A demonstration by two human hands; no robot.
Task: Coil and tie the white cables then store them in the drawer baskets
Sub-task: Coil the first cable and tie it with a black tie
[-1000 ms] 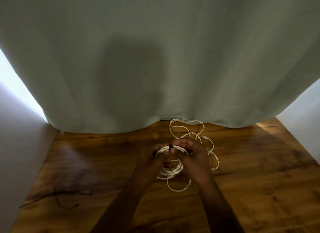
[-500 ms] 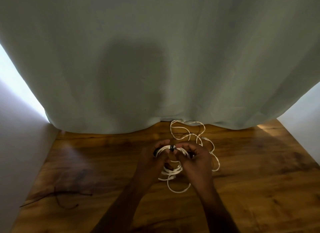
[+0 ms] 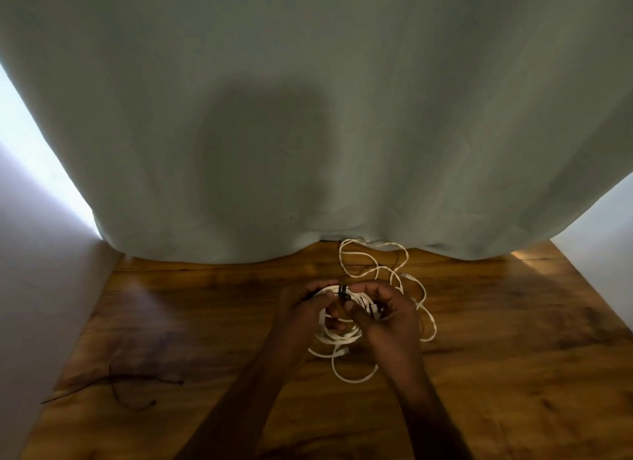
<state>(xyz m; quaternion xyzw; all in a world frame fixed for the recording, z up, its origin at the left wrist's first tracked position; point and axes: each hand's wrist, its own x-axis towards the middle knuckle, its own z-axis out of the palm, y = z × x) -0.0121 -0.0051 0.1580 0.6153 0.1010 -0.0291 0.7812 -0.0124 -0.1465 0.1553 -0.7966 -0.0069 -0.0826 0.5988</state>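
Note:
I hold a coiled white cable point(image 3: 337, 336) just above the wooden table point(image 3: 513, 357), near its middle. My left hand point(image 3: 301, 309) grips the coil's left side. My right hand point(image 3: 390, 319) grips its right side, with a grey plug showing between the fingers. A thin black tie point(image 3: 342, 292) wraps the top of the coil between my thumbs. One loose loop hangs below the coil. A second white cable point(image 3: 376, 264) lies in untidy loops on the table just beyond my right hand. No drawer or basket is in view.
A pale green curtain point(image 3: 308, 117) hangs across the far edge of the table. White walls point(image 3: 44, 288) close in on both sides. Several thin black ties point(image 3: 116, 387) lie on the table at the near left.
My hands have stayed in place with the coil. The fingers have shifted slightly around the black tie at its top.

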